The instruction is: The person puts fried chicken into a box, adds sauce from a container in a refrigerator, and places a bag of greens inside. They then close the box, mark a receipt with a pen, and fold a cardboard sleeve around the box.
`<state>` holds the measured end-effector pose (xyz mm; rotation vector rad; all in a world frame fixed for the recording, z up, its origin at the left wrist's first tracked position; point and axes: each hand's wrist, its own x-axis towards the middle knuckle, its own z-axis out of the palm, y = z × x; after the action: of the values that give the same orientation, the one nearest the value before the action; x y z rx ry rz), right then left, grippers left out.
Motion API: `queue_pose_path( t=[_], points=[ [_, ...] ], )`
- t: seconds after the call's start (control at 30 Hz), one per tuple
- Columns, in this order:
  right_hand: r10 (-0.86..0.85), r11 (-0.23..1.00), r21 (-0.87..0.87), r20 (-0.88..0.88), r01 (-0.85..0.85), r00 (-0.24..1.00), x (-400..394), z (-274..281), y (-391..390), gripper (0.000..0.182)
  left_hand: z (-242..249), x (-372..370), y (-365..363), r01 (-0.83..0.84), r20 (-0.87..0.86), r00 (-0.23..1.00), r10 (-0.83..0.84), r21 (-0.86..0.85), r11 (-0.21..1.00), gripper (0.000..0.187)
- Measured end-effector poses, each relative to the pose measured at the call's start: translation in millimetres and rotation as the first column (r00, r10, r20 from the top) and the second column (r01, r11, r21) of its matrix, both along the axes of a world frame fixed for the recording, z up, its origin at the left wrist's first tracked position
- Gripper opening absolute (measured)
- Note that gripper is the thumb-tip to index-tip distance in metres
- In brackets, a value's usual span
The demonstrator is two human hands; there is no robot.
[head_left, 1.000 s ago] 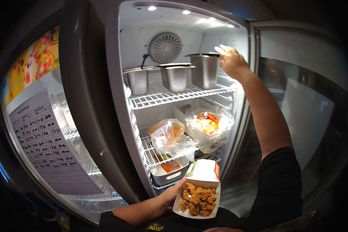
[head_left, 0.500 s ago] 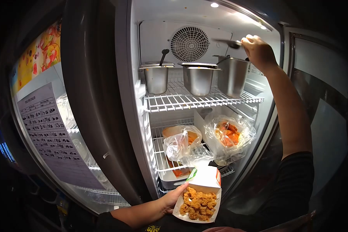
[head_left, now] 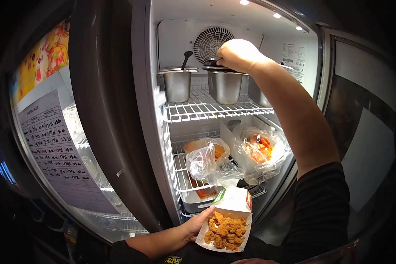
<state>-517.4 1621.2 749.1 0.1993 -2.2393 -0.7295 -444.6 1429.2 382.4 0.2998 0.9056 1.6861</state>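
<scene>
Gripping one box (head_left: 233, 200) — left hand (head_left: 198, 225) | three steel containers (head_left: 225, 89) | right hand (head_left: 238, 55) — grip unclear

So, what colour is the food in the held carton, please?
The food is golden brown, clearest in the head view.

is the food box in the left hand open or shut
Open: the lid of the food box is folded back, and fried pieces show inside.
</scene>
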Motion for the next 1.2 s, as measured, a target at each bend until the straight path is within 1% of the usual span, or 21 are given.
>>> queue_pose_path(
  t=[0.03, 0.1, 0.13, 0.17, 0.23, 0.3, 0.33, 0.37, 0.43, 0.47, 0.57, 0.6, 0.7, 0.73, 0.83, 0.87, 0.97, 1.0, 1.1, 1.13, 1.2],
  points=[
    [-0.008, 0.996, -0.092, 0.037, 0.011, 0.999, 6.1, -0.7, -3.5, 0.03, -1.4, -0.1, 0.2, 0.011, 0.003, 1.0, -0.011, 0.014, 1.0, 0.056],
    [-0.012, 0.962, -0.271, 0.11, 0.042, 0.994, 16.3, 0.6, -6.8, 0.038, 2.6, 4.8, 1.7, -0.016, 0.01, 1.0, 0.016, -0.029, 0.999, 0.055],
    [0.036, 0.94, -0.341, 0.085, -0.004, 0.996, 24.7, 5.4, -3.4, 0.045, 6.1, 8.0, 3.0, -0.031, 0.0, 1.0, 0.031, -0.037, 0.999, 0.055],
    [0.131, 0.916, -0.38, -0.01, -0.125, 0.991, 24.9, 11.4, 13.1, 0.046, 9.1, 10.9, 4.8, -0.047, -0.01, 0.999, 0.046, -0.046, 0.998, 0.055],
    [0.132, 0.948, -0.275, -0.11, -0.158, 0.985, 21.5, 28.8, 65.5, 0.047, 12.9, 16.1, 10.4, -0.073, -0.031, 0.997, 0.072, -0.041, 0.996, 0.056],
    [-0.07, 0.947, -0.319, -0.072, 0.043, 0.995, 44.2, 33.0, 92.0, 0.043, 11.3, 17.4, 19.1, -0.081, -0.038, 0.996, 0.08, -0.022, 0.996, 0.056],
    [-0.205, 0.904, -0.373, 0.048, 0.208, 0.978, 48.5, 33.4, 98.4, 0.045, 6.3, 15.4, 24.1, -0.077, -0.036, 0.996, 0.077, -0.004, 0.997, 0.055],
    [-0.187, 0.951, -0.22, 0.146, 0.216, 0.971, 68.6, 26.2, 99.8, 0.053, 6.0, 15.7, 30.8, -0.072, -0.034, 0.997, 0.073, 0.014, 0.997, 0.055],
    [-0.093, 0.909, -0.385, 0.179, 0.156, 0.98, 63.9, 21.1, 125.5, 0.056, 11.1, 22.7, 43.5, -0.087, -0.039, 0.995, 0.087, 0.008, 0.996, 0.054],
    [-0.123, 0.872, -0.451, 0.176, 0.191, 0.977, 59.4, 24.9, 133.1, 0.052, 12.1, 26.2, 50.2, -0.099, -0.036, 0.994, 0.099, 0.001, 0.995, 0.054],
    [-0.016, 0.874, -0.468, 0.238, 0.129, 0.971, 66.3, 32.4, 144.3, 0.049, 8.1, 31.5, 69.8, -0.117, -0.037, 0.992, 0.117, 0.018, 0.993, 0.055],
    [-0.027, 0.871, -0.476, 0.203, 0.123, 0.979, 63.0, 34.3, 147.4, 0.041, 6.6, 32.7, 75.7, -0.119, -0.041, 0.992, 0.12, 0.031, 0.992, 0.055],
    [0.072, 0.775, -0.616, 0.307, 0.14, 0.949, 58.5, 46.4, 155.4, 0.027, 7.3, 38.4, 89.9, -0.159, -0.042, 0.986, 0.161, 0.041, 0.986, 0.055],
    [0.213, 0.705, -0.705, 0.319, 0.081, 0.923, 57.2, 47.6, 154.1, 0.019, 6.9, 40.3, 93.8, -0.169, -0.032, 0.985, 0.17, 0.045, 0.985, 0.055],
    [0.4, 0.594, -0.798, 0.184, -0.101, 0.898, 45.9, 42.0, 157.8, 0.015, 5.8, 45.2, 105.1, -0.203, -0.017, 0.979, 0.204, 0.053, 0.978, 0.056],
    [0.47, 0.59, -0.802, 0.249, -0.092, 0.847, 35.7, 44.7, 163.4, 0.015, 6.0, 47.0, 108.3, -0.217, -0.023, 0.976, 0.219, 0.05, 0.975, 0.056],
    [0.431, 0.65, -0.756, 0.284, -0.077, 0.856, 28.2, 37.6, 160.8, 0.018, 6.7, 52.8, 114.5, -0.238, -0.029, 0.97, 0.24, 0.035, 0.971, 0.057],
    [0.285, 0.719, -0.694, 0.249, -0.035, 0.926, 32.2, 39.4, 157.5, 0.023, 7.3, 53.3, 115.7, -0.243, -0.03, 0.969, 0.243, 0.029, 0.97, 0.057],
    [0.47, 0.631, -0.705, 0.014, -0.325, 0.882, 16.4, 47.0, 178.2, 0.025, 6.2, 52.5, 117.7, -0.249, -0.024, 0.968, 0.25, 0.031, 0.968, 0.058],
    [0.45, 0.638, -0.693, -0.02, -0.337, 0.893, 14.1, 50.7, 181.3, 0.027, 10.2, 53.9, 117.8, -0.256, -0.014, 0.967, 0.256, 0.015, 0.967, 0.057],
    [0.408, 0.696, -0.651, 0.013, -0.302, 0.913, 8.8, 49.9, 187.1, 0.028, 11.0, 51.8, 117.9, -0.261, -0.028, 0.965, 0.262, 0.032, 0.965, 0.057]
  ],
)
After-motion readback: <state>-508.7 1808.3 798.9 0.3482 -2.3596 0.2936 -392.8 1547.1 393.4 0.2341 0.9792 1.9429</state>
